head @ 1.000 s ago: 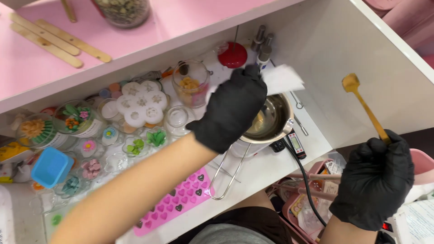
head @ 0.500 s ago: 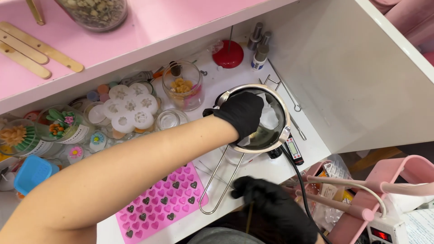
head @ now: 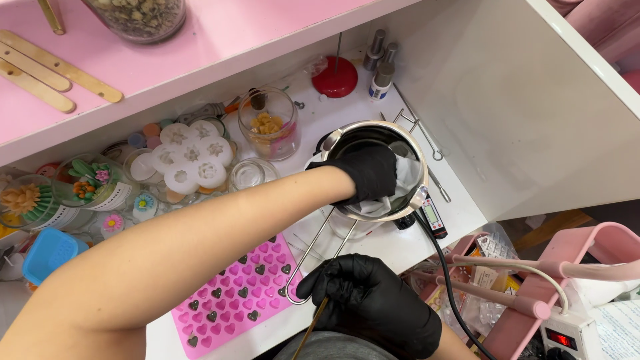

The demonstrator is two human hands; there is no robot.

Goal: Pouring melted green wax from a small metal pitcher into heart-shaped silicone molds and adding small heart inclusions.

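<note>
Steel melting pot [head: 347, 137] is sitting on the white worktop [head: 390, 247], its wire handle [head: 313, 250] reaching toward the person. Left hand [head: 370, 172], black-gloved, is pressing a white wipe [head: 407, 180] against the pot's inner wall, fingers curled around it. Right hand [head: 373, 303], also gloved, is closing on the handle's end and gripping a thin wooden stick [head: 310, 327]. Pink heart mould [head: 233, 293] is lying just beside; a thermometer [head: 433, 217] is resting near the pot

A single head-worn camera looks steeply down, close over the white bench [head: 400, 250], with a pink shelf [head: 220, 40] across the top edge.
</note>
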